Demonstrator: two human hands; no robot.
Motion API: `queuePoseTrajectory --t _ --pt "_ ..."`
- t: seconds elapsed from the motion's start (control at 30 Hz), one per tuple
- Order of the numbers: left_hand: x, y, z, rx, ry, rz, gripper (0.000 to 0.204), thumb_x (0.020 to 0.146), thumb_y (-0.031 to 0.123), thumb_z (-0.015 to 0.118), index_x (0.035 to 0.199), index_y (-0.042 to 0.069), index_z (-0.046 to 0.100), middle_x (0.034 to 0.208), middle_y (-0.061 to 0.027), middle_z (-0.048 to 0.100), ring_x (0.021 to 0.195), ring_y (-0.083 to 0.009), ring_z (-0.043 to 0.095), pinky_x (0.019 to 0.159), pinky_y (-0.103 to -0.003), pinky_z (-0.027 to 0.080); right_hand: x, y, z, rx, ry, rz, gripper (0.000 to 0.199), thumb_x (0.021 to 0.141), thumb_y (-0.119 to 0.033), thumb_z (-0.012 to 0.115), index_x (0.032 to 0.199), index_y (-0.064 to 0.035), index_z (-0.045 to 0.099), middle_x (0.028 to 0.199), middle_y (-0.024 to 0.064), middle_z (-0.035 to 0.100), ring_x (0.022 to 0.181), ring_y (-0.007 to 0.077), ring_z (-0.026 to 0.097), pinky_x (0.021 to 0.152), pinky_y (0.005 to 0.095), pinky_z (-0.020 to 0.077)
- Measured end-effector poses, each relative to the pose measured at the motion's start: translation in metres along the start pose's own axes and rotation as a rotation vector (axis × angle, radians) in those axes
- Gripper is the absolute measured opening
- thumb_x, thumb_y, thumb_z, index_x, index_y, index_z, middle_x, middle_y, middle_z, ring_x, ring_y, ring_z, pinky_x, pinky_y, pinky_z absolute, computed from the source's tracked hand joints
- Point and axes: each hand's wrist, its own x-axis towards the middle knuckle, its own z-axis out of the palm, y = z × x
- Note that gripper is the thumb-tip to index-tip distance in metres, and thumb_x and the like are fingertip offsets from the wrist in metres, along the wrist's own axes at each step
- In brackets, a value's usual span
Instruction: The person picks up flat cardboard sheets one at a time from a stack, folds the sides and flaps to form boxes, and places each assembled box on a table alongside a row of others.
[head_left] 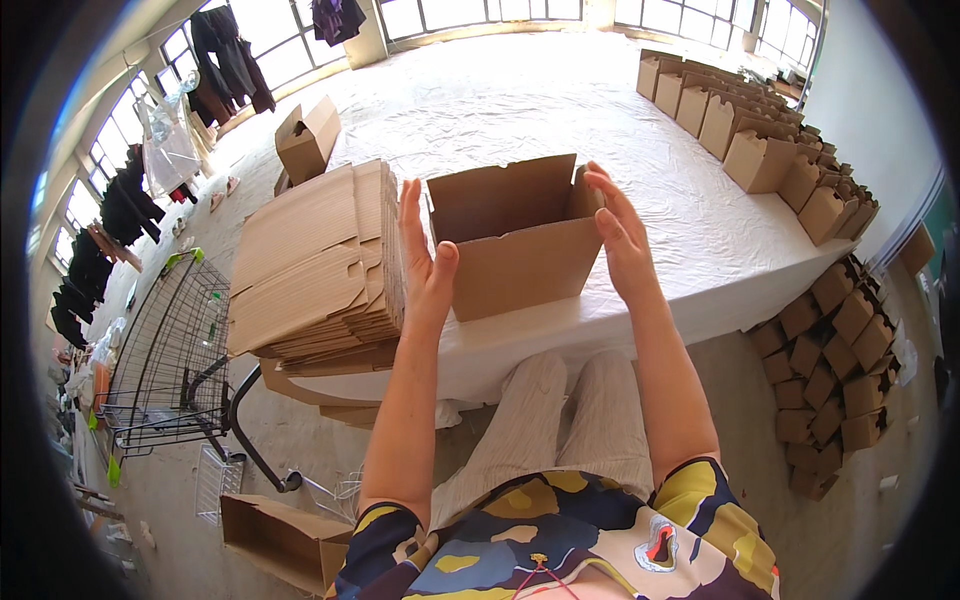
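Nearest the lens, a patterned top in yellow, navy and cream [560,540], then pale striped trousers [560,420] on a seated person, and both forearms rising to the table edge. Left hand [425,255] is flat and wide open, fingers together and pointing up, palm turned toward the cardboard box [515,245]; it looks just beside the box's left wall, and contact cannot be told from here. Right hand [622,235] is open too, fingers stretched upward, palm facing in, right at the box's right-hand corner, either touching or a hair off. Nothing is gripped by either one. That box stands upright on the white-covered table [560,110], near the front edge, mouth open to the top, flaps standing up, its longer side running left to right between the two palms. Just left of the left hand, a tall stack of flattened cartons [315,265]. Far right, rows of folded-up boxes [760,130] along the table, more piled on the floor [835,380]. Lower left, a wire cart [170,350].
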Motion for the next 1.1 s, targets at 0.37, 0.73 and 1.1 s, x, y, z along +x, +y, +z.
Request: queuePoseTrajectory --t 0.37,0.73,1.1 --pt "-0.014 0.02 0.006 0.161 0.075 0.171 0.063 0.102 0.051 0.059 0.142 0.002 0.057 0.155 -0.0167 0.049 0.148 -0.0324 0.039 0.122 -0.046 0.03 -0.005 -0.003 0.004 -0.058 0.031 -0.076 0.056 0.099 -0.034 0.07 0.141 0.0012 0.058 0.157 0.0138 0.047 0.141 0.0232 0.048 0.111 0.0344 0.042" --pt "-0.006 0.007 0.003 0.183 -0.063 0.064 0.057 0.107 0.051 0.048 0.129 0.001 0.065 0.118 -0.0144 0.074 0.115 -0.0286 0.067 0.12 -0.047 0.031 0.0 -0.008 0.006 -0.134 -0.047 0.137 0.051 0.105 -0.046 0.057 0.125 -0.0016 0.071 0.121 0.0124 0.073 0.117 0.0193 0.064 0.103 0.0323 0.0464" --pt "0.002 0.005 0.003 0.316 -0.04 0.075 0.049 0.108 0.046 0.048 0.124 0.003 0.067 0.09 -0.0073 0.072 0.092 -0.0231 0.069 0.119 -0.046 0.032 0.009 -0.007 0.0 -0.436 -0.067 0.149 0.065 0.103 -0.059 0.052 0.113 0.0005 0.075 0.091 0.0139 0.075 0.086 0.0183 0.066 0.083 0.032 0.0507"
